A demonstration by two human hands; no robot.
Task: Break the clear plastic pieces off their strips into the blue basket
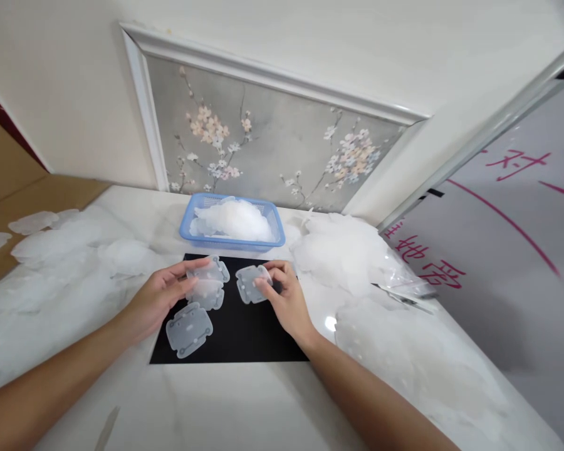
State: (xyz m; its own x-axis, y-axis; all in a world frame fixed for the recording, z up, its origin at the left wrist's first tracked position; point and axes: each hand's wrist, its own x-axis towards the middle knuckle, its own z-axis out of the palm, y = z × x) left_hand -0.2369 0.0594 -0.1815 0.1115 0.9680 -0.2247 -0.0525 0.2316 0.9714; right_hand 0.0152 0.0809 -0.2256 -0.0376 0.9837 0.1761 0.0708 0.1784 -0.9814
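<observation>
Above the left part of a black mat, my left hand pinches a translucent plastic piece between thumb and fingers. A second translucent piece overlaps it just below; whether my hand grips that one too, I cannot tell. Another such piece lies on the mat at its lower left, below my left fingers. My right hand holds a separate translucent piece by its right edge, over the mat's upper middle. A gap of black mat shows between the pieces in my two hands.
Behind the mat stands a blue basket heaped with whitish pieces. Piles of similar pieces lie at the left and right. A pointed metal tool rests at the right, near a whiteboard with red writing.
</observation>
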